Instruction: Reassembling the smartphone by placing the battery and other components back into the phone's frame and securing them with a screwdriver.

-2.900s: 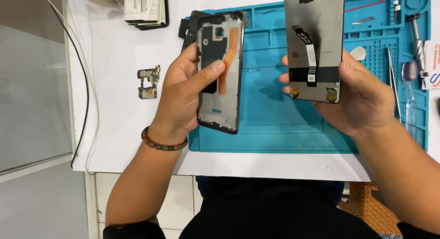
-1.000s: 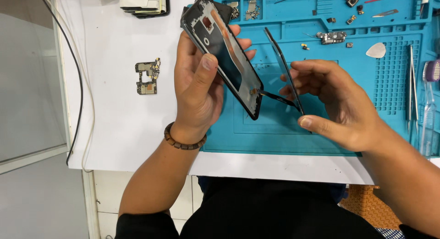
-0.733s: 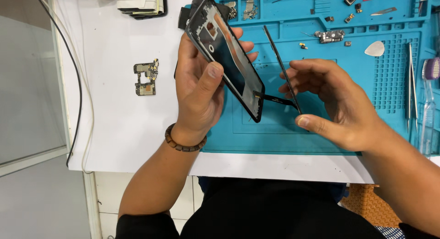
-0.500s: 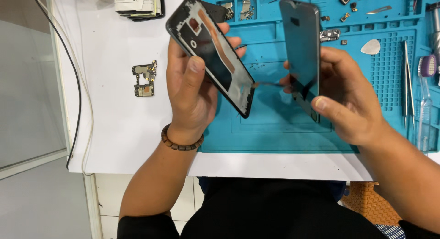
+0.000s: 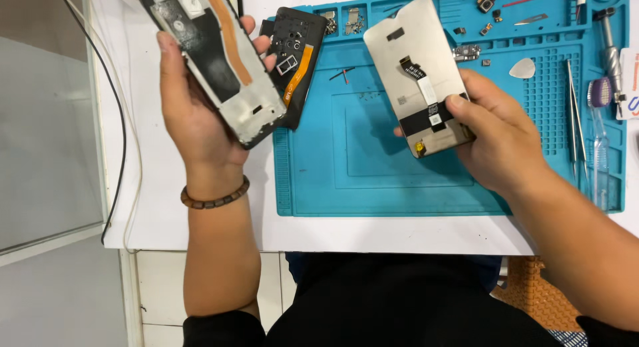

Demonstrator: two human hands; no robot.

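- Two phone parts are up off the blue work mat (image 5: 319, 187), one in each hand, well apart from each other.
- Left hand (image 5: 193, 114): fingers wrapped around the phone frame (image 5: 213, 60), thumb along its left edge, fingertips showing past its right edge. Frame is tilted, inner side up, with an orange strip and a dark patch visible.
- Compared with half a second ago, the frame sits further left, over the white table (image 5: 166, 207), and is turned flatter toward the camera.
- Right hand (image 5: 506, 140): pinches the lower end of the display panel (image 5: 416, 74), thumb pressed on the black flex-cable patch, other fingers behind it.
- Panel change: half a second ago it stood nearly edge-on and looked dark; now its pale grey back faces up, and it hangs above the mat's middle.
- A second ago the two parts were close together, near touching; now a clear gap lies between them.
- Black back cover (image 5: 296, 54) lies on the mat's upper left corner, just beside the frame.
- Tweezers (image 5: 572, 114) and a white pick (image 5: 522, 68) rest on the mat's right side; small screws and loose parts sit in the top compartments.
- Beaded bracelet (image 5: 214, 195) on the left wrist.
- Black cable (image 5: 120, 120) runs down the table's left edge.
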